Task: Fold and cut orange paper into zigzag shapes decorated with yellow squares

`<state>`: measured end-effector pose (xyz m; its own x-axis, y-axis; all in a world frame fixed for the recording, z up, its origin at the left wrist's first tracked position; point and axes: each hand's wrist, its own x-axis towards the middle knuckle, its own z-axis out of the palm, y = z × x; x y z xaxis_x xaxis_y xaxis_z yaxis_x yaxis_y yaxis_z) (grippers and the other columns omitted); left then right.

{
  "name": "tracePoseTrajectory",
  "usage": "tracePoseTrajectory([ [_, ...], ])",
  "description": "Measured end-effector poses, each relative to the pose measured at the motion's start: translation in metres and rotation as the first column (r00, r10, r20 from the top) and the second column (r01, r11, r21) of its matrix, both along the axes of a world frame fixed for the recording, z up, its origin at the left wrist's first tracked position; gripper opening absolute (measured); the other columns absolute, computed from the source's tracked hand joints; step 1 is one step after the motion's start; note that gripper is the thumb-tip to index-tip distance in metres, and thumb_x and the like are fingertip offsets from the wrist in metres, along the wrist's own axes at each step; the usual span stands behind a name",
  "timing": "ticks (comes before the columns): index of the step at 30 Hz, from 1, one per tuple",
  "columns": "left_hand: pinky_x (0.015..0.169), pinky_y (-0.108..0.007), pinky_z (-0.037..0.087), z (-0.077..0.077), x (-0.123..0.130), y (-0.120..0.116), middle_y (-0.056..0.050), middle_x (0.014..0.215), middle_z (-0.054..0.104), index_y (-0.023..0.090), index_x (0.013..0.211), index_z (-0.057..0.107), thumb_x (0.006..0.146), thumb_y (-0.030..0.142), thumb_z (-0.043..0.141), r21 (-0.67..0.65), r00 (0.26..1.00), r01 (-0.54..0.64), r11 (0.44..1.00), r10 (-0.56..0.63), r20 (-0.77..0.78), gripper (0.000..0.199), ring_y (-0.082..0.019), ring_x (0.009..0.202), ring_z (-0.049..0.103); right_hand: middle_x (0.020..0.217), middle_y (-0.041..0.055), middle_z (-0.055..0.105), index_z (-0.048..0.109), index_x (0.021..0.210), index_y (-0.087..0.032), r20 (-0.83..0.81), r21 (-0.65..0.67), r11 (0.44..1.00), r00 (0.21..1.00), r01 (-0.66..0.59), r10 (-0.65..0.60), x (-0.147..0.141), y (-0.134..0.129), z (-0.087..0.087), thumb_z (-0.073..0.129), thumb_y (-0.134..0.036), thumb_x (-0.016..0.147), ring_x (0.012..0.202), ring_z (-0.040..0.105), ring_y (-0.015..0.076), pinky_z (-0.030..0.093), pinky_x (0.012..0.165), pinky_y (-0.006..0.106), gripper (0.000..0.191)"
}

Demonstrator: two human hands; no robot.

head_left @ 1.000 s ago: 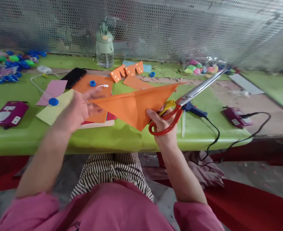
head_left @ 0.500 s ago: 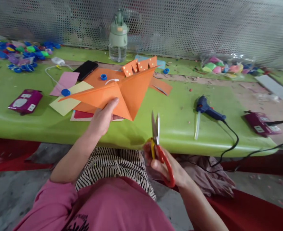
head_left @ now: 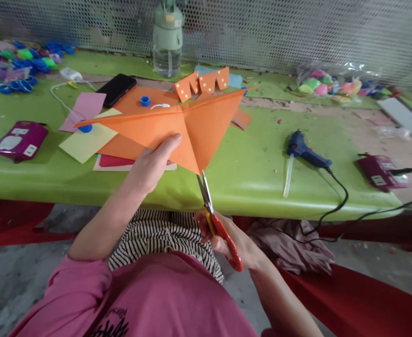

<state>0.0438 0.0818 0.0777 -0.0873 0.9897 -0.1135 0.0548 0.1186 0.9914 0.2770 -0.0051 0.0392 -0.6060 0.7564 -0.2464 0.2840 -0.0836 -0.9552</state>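
My left hand (head_left: 155,166) grips a creased sheet of orange paper (head_left: 206,124), thumb on top and the other fingers mostly hidden beneath. The sheet is held above the green-covered table, one corner pointing toward me. In my right hand (head_left: 223,234) is a pair of scissors (head_left: 223,229) with red and yellow handles. Its blades are slightly apart, and their tips are at the paper's near corner. Beyond the sheet stand orange dotted paper pieces (head_left: 201,83) with notches cut in them. A blue bottle cap (head_left: 145,100) lies just behind the sheet.
A glue gun (head_left: 307,150) with a cord lies on the right, near a purple power socket (head_left: 381,171). Another purple socket (head_left: 19,139) sits at left. Behind are a phone (head_left: 116,89), a water bottle (head_left: 168,42) and a bag of colourful pieces (head_left: 332,84).
My right hand has brought the scissors left and up to the paper's near corner. The orange paper has moved slightly right and looks more spread out. The camera view has shifted a little.
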Motion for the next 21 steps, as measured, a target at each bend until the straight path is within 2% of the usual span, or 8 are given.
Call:
tracePoseTrajectory([
  [2,0.085,-0.035,0.062,-0.0039,0.0001,-0.0004,-0.002,0.117,0.069,0.028,0.120,0.066,0.088,0.060,0.054,0.007,0.999,-0.021,1.000,0.021,0.036,0.048,-0.028,0.119,0.061,0.083,0.0024,0.053,0.058,0.109,-0.021,-0.006,0.004,1.000,1.000,-0.003,0.003,-0.0003,0.0020,-0.0008,0.049,-0.091,0.071,0.070,0.049,0.0158,0.051,0.064,0.031,0.080],
  [7,0.085,-0.037,0.062,-0.0072,-0.0009,-0.0012,-0.001,0.112,0.070,0.026,0.108,0.070,0.089,0.059,0.056,0.004,0.997,0.045,0.999,-0.045,0.068,0.041,-0.028,0.114,0.065,0.083,0.0025,0.053,0.058,0.109,-0.022,-0.009,-0.006,1.000,1.000,0.014,-0.014,0.0004,0.0044,-0.0025,0.048,-0.091,0.072,0.071,0.049,0.0164,0.051,0.065,0.032,0.079],
  [12,0.083,-0.034,0.062,-0.0087,0.0011,-0.0001,0.002,0.116,0.070,0.028,0.109,0.069,0.089,0.057,0.056,0.017,0.999,0.020,1.000,-0.021,0.049,0.037,-0.028,0.118,0.063,0.085,0.0029,0.054,0.058,0.110,-0.022,0.005,-0.012,1.000,1.000,0.015,-0.015,-0.0005,0.0053,-0.0022,0.046,-0.092,0.072,0.072,0.051,0.0165,0.051,0.066,0.032,0.080],
  [21,0.079,-0.034,0.063,-0.0005,0.0079,-0.0008,-0.001,0.115,0.070,0.025,0.106,0.067,0.087,0.048,0.060,-0.006,0.981,0.008,1.000,-0.007,0.193,0.031,-0.027,0.115,0.064,0.083,0.0024,0.055,0.057,0.111,-0.021,0.006,0.008,1.000,1.000,0.017,-0.017,-0.0022,0.0075,-0.0069,0.045,-0.089,0.077,0.071,0.051,0.0161,0.052,0.068,0.034,0.077],
])
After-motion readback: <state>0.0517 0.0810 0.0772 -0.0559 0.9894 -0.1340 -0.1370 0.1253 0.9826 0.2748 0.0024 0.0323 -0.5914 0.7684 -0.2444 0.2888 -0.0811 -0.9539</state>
